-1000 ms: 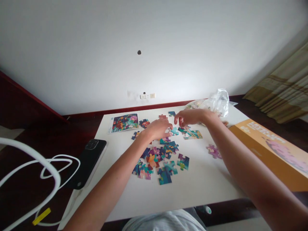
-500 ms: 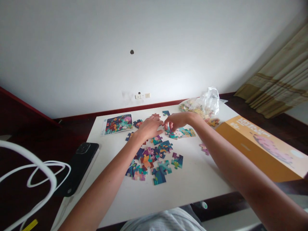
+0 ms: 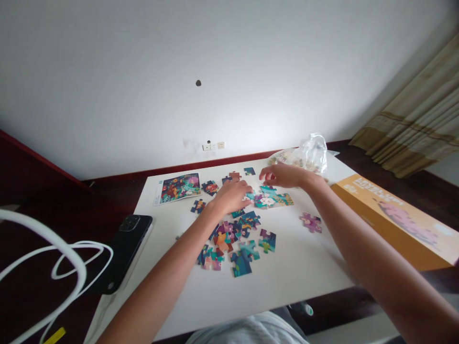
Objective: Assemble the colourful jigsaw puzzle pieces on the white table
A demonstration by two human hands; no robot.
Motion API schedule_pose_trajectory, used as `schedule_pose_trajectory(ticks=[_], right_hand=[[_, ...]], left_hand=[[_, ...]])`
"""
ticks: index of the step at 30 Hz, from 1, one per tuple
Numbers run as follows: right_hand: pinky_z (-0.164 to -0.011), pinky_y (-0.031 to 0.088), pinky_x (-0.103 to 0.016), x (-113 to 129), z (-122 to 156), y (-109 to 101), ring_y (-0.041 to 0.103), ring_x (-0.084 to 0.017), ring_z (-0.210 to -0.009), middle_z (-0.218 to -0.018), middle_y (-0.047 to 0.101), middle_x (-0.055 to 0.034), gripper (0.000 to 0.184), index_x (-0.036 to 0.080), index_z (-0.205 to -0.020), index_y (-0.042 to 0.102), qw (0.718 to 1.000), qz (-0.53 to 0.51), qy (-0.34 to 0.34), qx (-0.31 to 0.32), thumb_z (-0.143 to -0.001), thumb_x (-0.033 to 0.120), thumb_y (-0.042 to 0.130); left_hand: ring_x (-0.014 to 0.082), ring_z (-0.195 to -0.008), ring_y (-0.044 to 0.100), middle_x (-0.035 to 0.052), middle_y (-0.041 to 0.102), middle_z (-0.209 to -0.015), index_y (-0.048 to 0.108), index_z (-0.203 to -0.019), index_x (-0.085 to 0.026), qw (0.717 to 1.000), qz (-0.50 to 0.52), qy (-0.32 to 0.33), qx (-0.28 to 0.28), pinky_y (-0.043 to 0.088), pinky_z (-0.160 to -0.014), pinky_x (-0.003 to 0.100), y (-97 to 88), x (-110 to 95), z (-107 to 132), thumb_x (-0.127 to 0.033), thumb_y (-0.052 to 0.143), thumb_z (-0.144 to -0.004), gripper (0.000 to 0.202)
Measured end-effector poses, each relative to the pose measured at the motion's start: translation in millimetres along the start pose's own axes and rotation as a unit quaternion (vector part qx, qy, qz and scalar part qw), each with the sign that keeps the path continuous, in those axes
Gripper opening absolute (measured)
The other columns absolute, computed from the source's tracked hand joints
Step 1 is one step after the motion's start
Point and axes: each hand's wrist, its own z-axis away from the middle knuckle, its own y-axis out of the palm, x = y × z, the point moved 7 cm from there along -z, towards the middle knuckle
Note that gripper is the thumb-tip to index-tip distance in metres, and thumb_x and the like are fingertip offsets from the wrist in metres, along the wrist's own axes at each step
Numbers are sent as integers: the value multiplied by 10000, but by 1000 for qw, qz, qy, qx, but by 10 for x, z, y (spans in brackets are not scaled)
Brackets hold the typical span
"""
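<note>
Gently does it: lining tabs over sockets, then pressing flat, should work best.
Joined puzzle pieces [image 3: 275,198] lie on the white surface [image 3: 287,260] at about six o'clock from the right grip [image 3: 283,175], its curled fingers parted with nothing visible between, and three o'clock from the left grip [image 3: 231,195]; whether that one pinches the teal piece [image 3: 250,196] at its fingertips, I cannot tell.

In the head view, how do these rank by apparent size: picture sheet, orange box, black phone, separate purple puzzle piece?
1. Orange box
2. Black phone, though nearer the camera than the sheet
3. Picture sheet
4. Purple puzzle piece
</note>
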Motion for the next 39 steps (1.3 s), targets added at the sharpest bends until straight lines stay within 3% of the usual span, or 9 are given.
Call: schedule_pose_trajectory(ticks=[6,12,15,17,21,31,39], right_hand=[[-740,489,-297,-291,228,231,694,-193,-800,-930,790,-50,231,216,-998,780,994,-23,15,-108,-904,309,591],[-739,494,-296,-317,250,206,691,-196,-764,-863,784,-42,257,206,-1028,781,976,-90,2,-198,-901,309,583],[-731,493,-282,-277,232,237,693,-189,-760,-849,783,-33,245,210,-1012,785,976,-99,0,-195,-894,297,588],[-736,493,-276,-269,218,275,692,-185,-763,-857,784,-34,238,208,-994,786,976,-104,0,-189,-893,295,589],[-751,488,-279,-268,194,337,681,-184,-773,-882,780,-44,252,196,-1005,787,980,-100,-8,-173,-895,300,586],[-793,498,-286,-254,183,375,689,-203,-842,-965,788,-55,255,199,-1028,778,983,-109,-26,-147,-885,279,583],[-773,481,-274,-217,193,353,674,-192,-819,-942,773,-52,249,189,-1025,776,984,-100,-32,-143,-889,279,588]], left_hand=[[307,-1146,591,78,705,-1185,712,-1146,-226,998,-29,-45,19,476,-970,423,-90,95,63,-308,681,-895,265],[278,-1196,584,67,687,-1254,666,-1224,-235,1000,24,11,-2,465,-1024,399,-123,-208,15,-379,665,-938,320],[283,-1206,587,71,696,-1265,639,-1286,-224,999,38,34,-14,456,-1054,408,-58,-341,-22,-417,723,-912,429],[274,-1182,601,59,713,-1235,656,-1262,-227,998,45,42,-21,467,-1040,396,-9,-378,-35,-395,725,-921,387],[260,-1132,616,41,725,-1155,708,-1157,-243,998,51,40,-26,480,-999,373,40,-368,-43,-387,718,-940,261],[263,-1077,607,57,681,-1080,710,-1157,-262,999,32,7,-38,480,-967,376,85,-372,-40,-489,704,-943,313],[254,-1050,588,52,655,-1056,735,-1130,-282,998,45,10,-44,475,-950,368,107,-416,-41,-463,708,-947,259]])
